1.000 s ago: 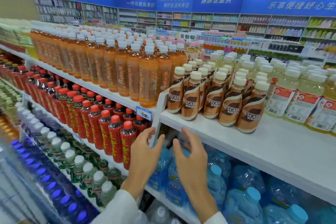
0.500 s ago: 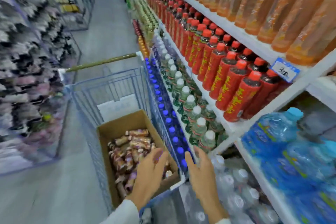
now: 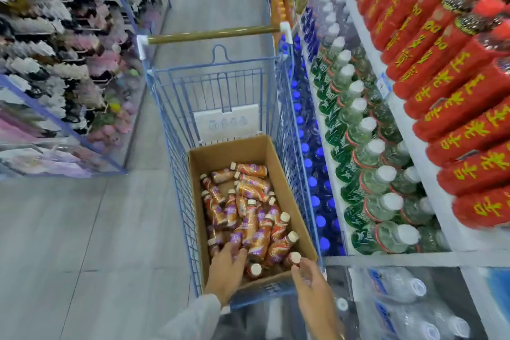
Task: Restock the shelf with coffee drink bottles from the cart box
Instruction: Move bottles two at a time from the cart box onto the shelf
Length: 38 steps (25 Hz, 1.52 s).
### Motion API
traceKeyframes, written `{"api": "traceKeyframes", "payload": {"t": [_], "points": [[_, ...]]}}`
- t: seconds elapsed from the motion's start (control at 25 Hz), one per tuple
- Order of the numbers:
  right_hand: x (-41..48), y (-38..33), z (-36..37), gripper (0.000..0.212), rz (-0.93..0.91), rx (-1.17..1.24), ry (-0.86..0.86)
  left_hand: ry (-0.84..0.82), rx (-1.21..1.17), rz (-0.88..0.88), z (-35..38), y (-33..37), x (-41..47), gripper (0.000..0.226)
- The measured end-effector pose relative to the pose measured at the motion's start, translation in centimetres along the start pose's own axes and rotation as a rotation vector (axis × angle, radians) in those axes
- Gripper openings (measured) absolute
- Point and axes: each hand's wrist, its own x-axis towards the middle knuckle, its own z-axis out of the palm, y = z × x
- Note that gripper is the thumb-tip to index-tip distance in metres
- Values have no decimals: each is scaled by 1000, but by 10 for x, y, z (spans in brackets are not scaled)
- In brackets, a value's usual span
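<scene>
An open cardboard box (image 3: 288, 188) sits in a blue wire cart (image 3: 220, 91). Inside it, several brown coffee drink bottles (image 3: 248, 218) with cream caps lie in a loose pile. My left hand (image 3: 225, 270) reaches into the near end of the box, with straight fingers resting on the bottles. My right hand (image 3: 311, 284) is at the box's near right corner. Its fingertips are at a capped bottle (image 3: 294, 257), and the grip is hidden. The coffee shelf is out of view.
The cart's handle bar (image 3: 212, 35) is at its far end, and grey aisle floor lies to the left. Shelving runs close along the right with red bottles (image 3: 455, 107), green-labelled water (image 3: 367, 152) and blue-capped bottles (image 3: 306, 163). A rack of goods (image 3: 55, 63) lines the left.
The view swung from the coffee shelf down to the cart. Both hands dropped from in front of the shelf edge to the box, the left one now on the bottles.
</scene>
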Motion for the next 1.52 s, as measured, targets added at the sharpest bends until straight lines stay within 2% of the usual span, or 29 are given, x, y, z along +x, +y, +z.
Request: {"api": "traceKeyframes", "payload": {"t": [0.12,0.28,0.44,0.6,0.64,0.72,0.92,1.04,1.2,1.36,1.44,1.52], "points": [[7,0,11,30,72,33,-38,-44,38,-109,13,0,50,38],[25,4,24,27,143,96,-85,-127,71,-264,45,-3,120,50],[47,13,36,25,123,75,-112,-151,236,-220,81,-13,181,41],[57,20,43,24,141,36,-168,-135,454,-257,110,-22,210,56],[60,19,44,24,141,28,-176,-123,447,-279,112,-21,212,60],[67,21,48,24,147,24,-186,-114,330,-336,110,-18,214,65],[99,1,62,33,156,-186,-171,-41,194,-249,70,-12,182,67],[127,-10,88,25,136,-297,-191,-15,38,-198,32,-17,148,57],[170,-11,142,50,198,-348,-191,-21,-250,-237,-17,-17,101,56],[198,7,179,79,399,-438,-124,16,-366,-335,-38,-13,77,81],[206,12,184,83,415,-507,-52,11,-440,-437,-38,-13,74,96],[209,13,183,79,419,-501,-80,7,-447,-465,-40,-13,72,98]]}}
